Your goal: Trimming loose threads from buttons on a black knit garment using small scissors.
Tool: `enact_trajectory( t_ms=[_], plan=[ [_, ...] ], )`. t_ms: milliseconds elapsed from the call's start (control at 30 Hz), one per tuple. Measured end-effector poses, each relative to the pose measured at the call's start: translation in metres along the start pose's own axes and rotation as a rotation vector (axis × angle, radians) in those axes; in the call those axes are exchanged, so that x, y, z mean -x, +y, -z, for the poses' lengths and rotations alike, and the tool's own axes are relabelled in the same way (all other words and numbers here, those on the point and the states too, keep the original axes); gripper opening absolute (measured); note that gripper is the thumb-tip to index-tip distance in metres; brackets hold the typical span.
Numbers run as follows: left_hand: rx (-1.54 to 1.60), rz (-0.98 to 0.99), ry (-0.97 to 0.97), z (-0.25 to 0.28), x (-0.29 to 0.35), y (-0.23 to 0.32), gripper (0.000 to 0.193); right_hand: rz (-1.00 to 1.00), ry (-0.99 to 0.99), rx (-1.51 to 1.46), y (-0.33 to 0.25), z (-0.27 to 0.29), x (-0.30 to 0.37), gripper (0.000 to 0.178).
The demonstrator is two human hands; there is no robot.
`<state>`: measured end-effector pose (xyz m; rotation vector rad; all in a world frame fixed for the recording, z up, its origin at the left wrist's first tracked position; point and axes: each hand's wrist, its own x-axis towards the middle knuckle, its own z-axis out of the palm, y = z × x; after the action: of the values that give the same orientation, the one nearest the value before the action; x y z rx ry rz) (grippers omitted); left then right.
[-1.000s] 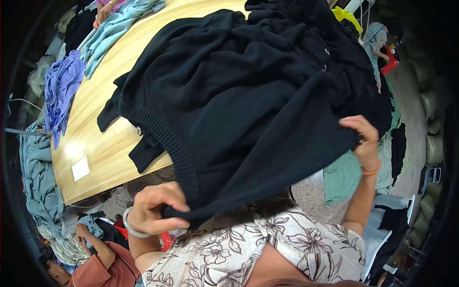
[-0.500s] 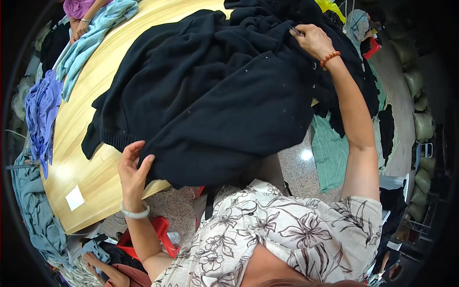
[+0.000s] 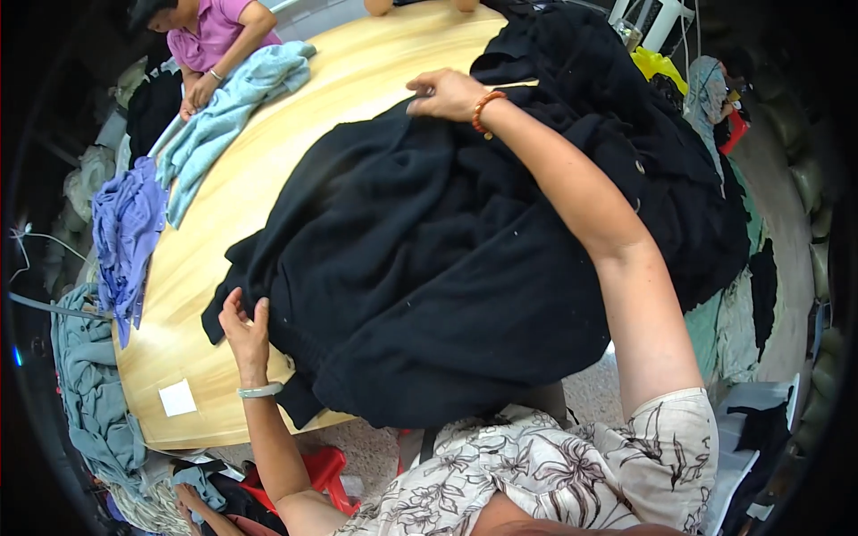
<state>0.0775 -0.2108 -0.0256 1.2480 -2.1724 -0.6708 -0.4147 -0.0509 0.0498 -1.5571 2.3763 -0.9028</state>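
Note:
A black knitted sweater lies rumpled over the table's near edge, with pale lint specks on it. My left hand is open at its left edge, thumb and fingers apart. Across the sweater's far edge reaches my right hand, fingers curled and thumb lowered towards the cloth. Whatever those fingers hold is hidden; the small metal tool seen there earlier does not show now.
More black garments are heaped at the right. On the wooden table lie a white paper square and a light-blue garment, handled by a co-worker. A purple garment hangs over the left edge. A red stool stands below.
My right hand has moved left across the sweater to its far edge. The sweater has shifted and folded nearer to me. My left hand has come away from its ribbed hem.

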Motion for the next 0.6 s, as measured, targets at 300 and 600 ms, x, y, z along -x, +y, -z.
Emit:
enact_trajectory(
  t_ms=[300, 600],
  plan=[
    [0.321, 0.057, -0.052, 0.012, 0.003, 0.007, 0.037, 0.087, 0.014, 0.322, -0.022, -0.013, 0.0, 0.033],
    [0.08, -0.483, -0.203, 0.034, 0.068, 0.081, 0.046, 0.263, 0.151, 0.395, 0.024, 0.096, 0.132, 0.023]
  ],
)
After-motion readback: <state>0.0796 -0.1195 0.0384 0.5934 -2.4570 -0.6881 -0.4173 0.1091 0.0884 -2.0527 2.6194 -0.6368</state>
